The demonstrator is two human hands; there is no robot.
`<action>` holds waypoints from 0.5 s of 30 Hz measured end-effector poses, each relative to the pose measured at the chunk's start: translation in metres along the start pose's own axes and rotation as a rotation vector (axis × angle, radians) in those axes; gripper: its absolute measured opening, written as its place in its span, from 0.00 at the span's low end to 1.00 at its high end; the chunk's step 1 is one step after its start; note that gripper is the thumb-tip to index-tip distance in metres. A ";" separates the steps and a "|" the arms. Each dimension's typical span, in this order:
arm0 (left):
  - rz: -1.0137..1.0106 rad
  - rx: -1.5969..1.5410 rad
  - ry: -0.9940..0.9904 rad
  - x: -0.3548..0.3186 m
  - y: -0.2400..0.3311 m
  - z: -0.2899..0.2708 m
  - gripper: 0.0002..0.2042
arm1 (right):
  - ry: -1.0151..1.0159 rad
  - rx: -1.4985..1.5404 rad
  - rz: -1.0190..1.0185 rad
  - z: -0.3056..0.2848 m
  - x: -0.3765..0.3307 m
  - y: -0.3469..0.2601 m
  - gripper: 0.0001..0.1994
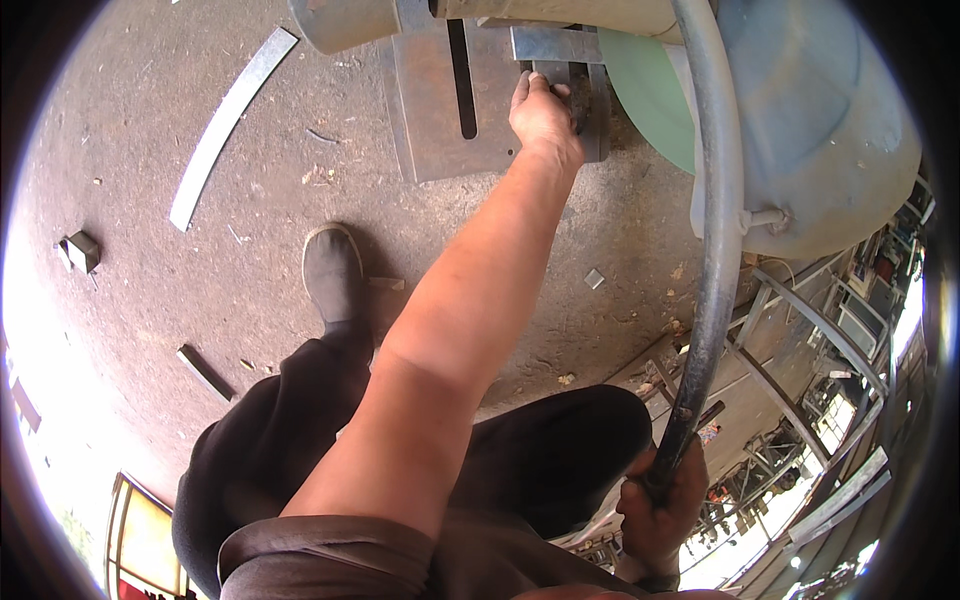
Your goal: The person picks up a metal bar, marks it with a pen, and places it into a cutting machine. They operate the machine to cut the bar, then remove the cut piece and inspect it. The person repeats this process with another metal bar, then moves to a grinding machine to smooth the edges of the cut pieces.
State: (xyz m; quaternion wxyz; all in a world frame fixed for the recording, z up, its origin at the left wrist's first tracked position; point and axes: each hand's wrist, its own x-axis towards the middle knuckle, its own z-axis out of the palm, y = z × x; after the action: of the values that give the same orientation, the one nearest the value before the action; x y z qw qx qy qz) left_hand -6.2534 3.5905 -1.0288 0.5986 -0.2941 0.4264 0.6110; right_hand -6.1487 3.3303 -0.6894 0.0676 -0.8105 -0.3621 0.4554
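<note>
A metal cutting machine stands at the far side, with a flat slotted base plate (425, 110), a large green disc (645, 95) and a grey rounded guard (810, 140). My left hand (545, 112) reaches forward to the base with curled fingers, against dark metal parts beside a shiny flat metal piece (555, 45). What those fingers hold is hidden by the hand. A long bent tube handle (718, 240) runs from the top of the machine down toward me. Its dark lower end sits in my right hand (662, 510), fingers wrapped round it near my knee.
On the concrete floor lie a long pale metal strip (228, 135), a short square-tube offcut (80, 252), a dark bar (205, 372) and a small metal square (594, 278). My shoe (335, 270) is left of the machine. Metal frames (790, 400) stand at the right.
</note>
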 end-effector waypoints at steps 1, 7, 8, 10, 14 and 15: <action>0.008 -0.049 0.037 0.000 -0.002 0.005 0.12 | 0.007 -0.016 -0.025 -0.001 0.000 0.002 0.14; -0.006 0.019 0.026 -0.007 -0.002 0.003 0.08 | 0.001 -0.123 -0.247 -0.002 0.005 0.005 0.24; -0.003 0.037 0.012 -0.012 -0.004 0.003 0.08 | 0.005 -0.142 -0.261 -0.001 0.004 0.004 0.24; -0.082 0.104 -0.019 -0.021 -0.010 0.006 0.06 | 0.071 -0.182 -0.255 0.001 -0.001 0.000 0.24; -0.161 0.133 -0.030 -0.025 -0.022 0.010 0.07 | 0.073 -0.032 -0.087 0.006 -0.009 -0.029 0.25; -0.146 0.172 -0.010 -0.021 -0.024 0.008 0.11 | 0.087 -0.077 -0.109 0.004 -0.009 -0.030 0.25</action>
State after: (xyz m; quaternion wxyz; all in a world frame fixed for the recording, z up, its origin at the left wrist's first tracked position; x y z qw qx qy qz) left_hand -6.2258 3.5858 -1.0110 0.6667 -0.2688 0.4516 0.5285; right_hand -6.1709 3.3450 -0.6724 0.0768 -0.8107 -0.4196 0.4009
